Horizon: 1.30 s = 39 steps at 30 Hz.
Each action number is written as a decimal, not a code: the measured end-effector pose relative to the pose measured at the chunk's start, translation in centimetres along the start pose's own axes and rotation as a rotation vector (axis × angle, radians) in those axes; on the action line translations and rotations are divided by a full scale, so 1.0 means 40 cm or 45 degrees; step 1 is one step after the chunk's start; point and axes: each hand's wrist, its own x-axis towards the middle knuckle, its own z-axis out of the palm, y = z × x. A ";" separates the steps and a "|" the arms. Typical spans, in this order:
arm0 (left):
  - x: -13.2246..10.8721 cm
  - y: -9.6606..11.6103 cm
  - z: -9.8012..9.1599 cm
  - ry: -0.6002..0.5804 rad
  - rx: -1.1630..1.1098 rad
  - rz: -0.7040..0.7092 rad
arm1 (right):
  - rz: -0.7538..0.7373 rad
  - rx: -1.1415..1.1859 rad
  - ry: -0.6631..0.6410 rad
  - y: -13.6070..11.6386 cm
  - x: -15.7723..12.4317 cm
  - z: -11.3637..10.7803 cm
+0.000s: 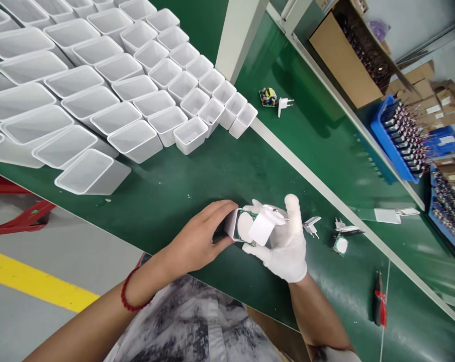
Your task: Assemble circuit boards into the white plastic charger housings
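My left hand (197, 239), bare and with a red cord at the wrist, has its fingers and thumb closed around a white plastic case (232, 224). At the case's open end shows a green circuit board with a round white disc (246, 226). My right hand (287, 251), in a white glove, holds the board end and the white plug cover (263, 224) beside it. One gloved finger sticks up, away from the parts. The cover's pins point toward the glove. How far the board sits inside the case is hidden by my left fingers.
Rows of white cases (132, 136) stand at the left of the green bench (167, 191). To the right lie plug covers (311, 226), a circuit board (340, 245) and red-handled pliers (380, 301). A metal post (238, 40) rises behind; a blue tray (391, 136) of parts stands beyond.
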 end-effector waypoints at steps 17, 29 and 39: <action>-0.006 -0.006 0.001 -0.039 -0.008 -0.003 | -0.012 -0.071 0.045 0.006 -0.007 0.009; -0.004 -0.005 0.002 -0.034 -0.007 -0.009 | -0.068 -0.178 0.005 0.010 -0.005 0.010; -0.003 -0.013 0.006 -0.027 0.004 0.032 | 0.033 -0.135 0.033 0.005 -0.016 0.015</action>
